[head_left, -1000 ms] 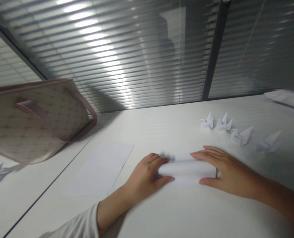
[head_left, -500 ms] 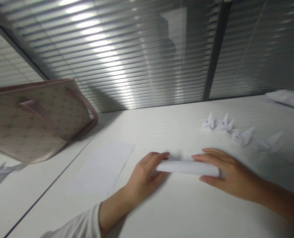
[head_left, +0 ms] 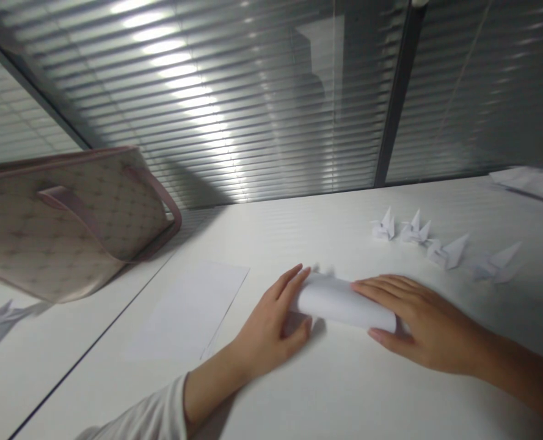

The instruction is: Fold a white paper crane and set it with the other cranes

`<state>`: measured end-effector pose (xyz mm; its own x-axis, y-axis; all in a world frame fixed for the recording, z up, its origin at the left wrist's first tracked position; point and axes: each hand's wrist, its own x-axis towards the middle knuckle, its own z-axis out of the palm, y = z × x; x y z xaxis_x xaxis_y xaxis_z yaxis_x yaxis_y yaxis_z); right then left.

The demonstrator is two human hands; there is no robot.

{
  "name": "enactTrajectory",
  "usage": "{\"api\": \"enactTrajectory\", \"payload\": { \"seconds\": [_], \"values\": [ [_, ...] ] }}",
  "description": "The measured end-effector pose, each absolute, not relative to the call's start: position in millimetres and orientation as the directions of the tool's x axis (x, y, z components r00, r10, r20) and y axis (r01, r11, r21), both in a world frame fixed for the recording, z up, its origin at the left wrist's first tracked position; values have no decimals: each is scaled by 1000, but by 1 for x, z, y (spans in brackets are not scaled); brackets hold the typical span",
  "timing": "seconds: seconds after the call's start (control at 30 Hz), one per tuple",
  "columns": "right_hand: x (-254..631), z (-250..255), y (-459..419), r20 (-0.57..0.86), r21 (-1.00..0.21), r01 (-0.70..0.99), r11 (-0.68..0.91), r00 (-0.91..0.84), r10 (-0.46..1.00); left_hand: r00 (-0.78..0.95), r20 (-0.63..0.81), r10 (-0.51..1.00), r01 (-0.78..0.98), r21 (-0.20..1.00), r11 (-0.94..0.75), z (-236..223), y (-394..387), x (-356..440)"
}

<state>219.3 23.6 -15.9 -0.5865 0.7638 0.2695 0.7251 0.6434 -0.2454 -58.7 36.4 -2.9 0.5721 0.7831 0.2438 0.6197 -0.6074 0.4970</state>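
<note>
Left hand: While your left hand [head_left: 266, 324] curves around the left end of the paper roll [head_left: 342, 302], its fingers reach along the far side and its thumb lies on the near side; the hand is half open, with the roll held lightly between them.
Right hand: Your right hand [head_left: 418, 324] is spread and almost flat over the right end, fingers across the top and thumb along the near side, so it has the roll pinned rather than gripped.
Roll: It sits between your hands and touches both, tilted so its left end lies farther from you than its right. You can't tell whether it rests on the table [head_left: 344, 391] or is slightly raised.
Change: Half a second ago the roll lay nearly level across your view; now its left end has swung away from you, and your left fingers have opened around it.
Sleeve: A white sleeve [head_left: 152, 415] covers your left forearm, at near left.
Sheet: A flat sheet [head_left: 189, 311] lies just left of your left hand.
Far right: Four paper cranes [head_left: 448, 252] stand in a row beyond the roll, with loose paper [head_left: 532, 183] in the corner.
Far left: A tote bag [head_left: 65, 226] with pink handles stands before the blinds [head_left: 207, 104].
</note>
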Motion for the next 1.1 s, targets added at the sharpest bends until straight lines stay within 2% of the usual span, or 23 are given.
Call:
{"api": "enactTrajectory", "payload": {
  "seconds": [0.07, 0.17, 0.23, 0.3, 0.4, 0.53, 0.63, 0.8, 0.93, 1.1],
  "values": [
    [219, -17, 24, 274, -296, 728, 619, -556, 785, 453, 249, 856, 595, 631, -498, -4, 37, -57],
    [219, -18, 25, 268, -402, 719, 566, -499, 824, 294, 133, 946, 457, 850, -262, -4, 37, -52],
    [219, -19, 24, 237, -505, 685, 525, -475, 848, 292, 45, 955, 291, 948, -133, -3, 36, -47],
    [219, -19, 22, 186, -631, 623, 463, -457, 870, 336, 6, 942, 117, 992, -49, -1, 34, -43],
    [219, -21, 20, 136, -777, 497, 386, -466, 874, 381, 9, 925, -12, 1000, -5, 1, 30, -41],
    [217, -20, 21, 139, -859, 378, 347, -480, 866, 439, 41, 897, -44, 999, -24, 0, 28, -42],
    [215, -18, 24, 96, -921, 296, 252, -456, 885, 388, 80, 918, -53, 996, -65, -1, 32, -44],
    [218, -18, 34, 108, -882, 401, 248, -340, 934, 322, 119, 939, -37, 993, -113, -2, 41, -46],
    [225, -19, 42, 151, -849, 452, 275, -290, 945, 339, 121, 933, 21, 990, -136, -4, 44, -49],
    [228, -14, 43, 192, -769, 528, 360, -347, 918, 322, 113, 940, 276, 938, -208, -3, 43, -52]
  ]
}}
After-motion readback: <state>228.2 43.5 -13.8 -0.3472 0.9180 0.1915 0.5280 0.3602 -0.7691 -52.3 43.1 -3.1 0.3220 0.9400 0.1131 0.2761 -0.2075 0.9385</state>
